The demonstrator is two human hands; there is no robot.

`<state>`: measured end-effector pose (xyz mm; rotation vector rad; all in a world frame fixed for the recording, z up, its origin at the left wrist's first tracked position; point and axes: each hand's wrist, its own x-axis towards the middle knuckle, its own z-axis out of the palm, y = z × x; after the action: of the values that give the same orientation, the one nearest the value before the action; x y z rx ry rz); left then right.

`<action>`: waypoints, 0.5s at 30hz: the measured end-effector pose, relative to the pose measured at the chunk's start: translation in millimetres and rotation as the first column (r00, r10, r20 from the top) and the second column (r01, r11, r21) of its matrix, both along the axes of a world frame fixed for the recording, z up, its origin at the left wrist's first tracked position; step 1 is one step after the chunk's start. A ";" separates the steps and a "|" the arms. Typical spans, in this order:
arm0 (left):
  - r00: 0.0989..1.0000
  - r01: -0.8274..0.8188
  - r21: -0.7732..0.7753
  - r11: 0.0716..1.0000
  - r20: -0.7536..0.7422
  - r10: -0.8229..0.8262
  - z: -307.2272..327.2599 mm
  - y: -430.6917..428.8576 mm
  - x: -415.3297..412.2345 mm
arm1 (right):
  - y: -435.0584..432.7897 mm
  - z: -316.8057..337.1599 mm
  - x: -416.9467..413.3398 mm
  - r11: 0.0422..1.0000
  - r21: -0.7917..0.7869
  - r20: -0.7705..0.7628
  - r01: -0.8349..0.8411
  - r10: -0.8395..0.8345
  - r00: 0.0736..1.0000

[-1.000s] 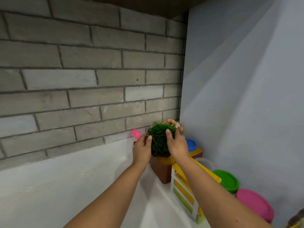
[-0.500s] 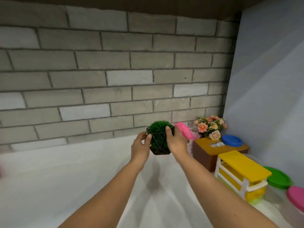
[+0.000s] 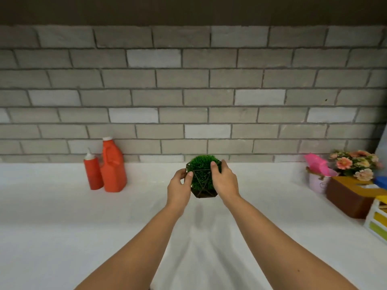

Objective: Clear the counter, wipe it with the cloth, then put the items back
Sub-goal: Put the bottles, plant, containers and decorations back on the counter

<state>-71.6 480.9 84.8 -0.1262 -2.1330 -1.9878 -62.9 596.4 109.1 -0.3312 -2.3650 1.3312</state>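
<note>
Two hands, left hand (image 3: 179,186) and right hand (image 3: 225,181), fingers gripping green faux plant (image 3: 201,174), white surface (image 3: 62,216), two orange bottles (image 3: 113,166) near brick wall (image 3: 188,97).

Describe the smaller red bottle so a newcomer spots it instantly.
Follow the brick wall down to the counter, left side, where two red containers stand. The squeeze bottle is the left one: shorter, slim, pointed white nozzle, unlike the handled jug.

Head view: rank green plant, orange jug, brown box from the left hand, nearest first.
1. green plant: centre, held by the left hand.
2. orange jug: off to the left.
3. brown box: far right.
</note>
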 end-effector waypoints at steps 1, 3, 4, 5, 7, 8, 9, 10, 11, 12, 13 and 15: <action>1.000 -0.011 -0.003 1.000 -0.001 0.011 -1.7 -17.3 2.0 | -16.6 -1.3 1.2 1.000 -0.002 0.001 -0.014 0.014 1.000; 0.999 -0.034 -0.006 0.999 -0.001 0.034 -5.2 -50.2 4.7 | -48.4 -3.6 2.8 0.999 -0.007 0.005 -0.045 0.045 0.999; 0.999 -0.045 -0.008 0.999 -0.004 0.045 -6.6 -65.2 5.3 | -62.8 -4.6 2.9 0.998 -0.013 0.006 -0.060 0.060 0.998; 0.998 -0.056 -0.011 0.998 -0.007 0.056 -8.1 -79.0 4.5 | -76.0 -5.7 2.0 0.997 -0.018 0.006 -0.074 0.074 0.997; 0.997 -0.076 -0.008 0.997 -0.009 0.075 -11.6 -102.2 1.2 | -99.2 -8.4 -1.7 0.996 -0.019 0.004 -0.091 0.092 0.996; 0.996 -0.085 -0.004 0.996 -0.008 0.085 -14.5 -112.5 -1.2 | -109.3 -9.8 -4.3 0.995 -0.013 0.007 -0.096 0.096 0.995; 0.996 -0.093 0.003 0.996 -0.006 0.093 -17.2 -121.5 -3.5 | -117.9 -12.2 -8.5 0.995 -0.004 0.012 -0.103 0.103 0.995; 0.995 -0.102 0.013 0.995 -0.002 0.102 -20.2 -130.1 -5.9 | -125.9 -14.2 -12.7 0.993 0.005 0.016 -0.116 0.115 0.993; 0.994 -0.113 0.025 0.993 0.006 0.113 -22.8 -138.3 -8.3 | -134.0 -16.6 -17.7 0.991 0.013 0.020 -0.131 0.131 0.991; 0.992 -0.126 0.034 0.991 0.012 0.126 -24.6 -146.7 -10.4 | -142.5 -19.3 -24.1 0.989 0.018 0.022 -0.149 0.149 0.989; 0.990 -0.142 0.040 0.989 0.019 0.142 -26.7 -155.6 -12.9 | -151.3 -21.9 -30.9 0.985 0.021 0.024 -0.170 0.169 0.985; 0.986 -0.167 0.046 0.985 0.036 0.165 -31.6 -174.5 -17.9 | -170.0 -24.9 -43.8 0.975 0.027 0.041 -0.221 0.220 0.975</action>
<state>-89.5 306.4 53.2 0.0891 -2.0389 -1.9559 -106.7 426.4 84.1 -0.0857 -2.5113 1.3928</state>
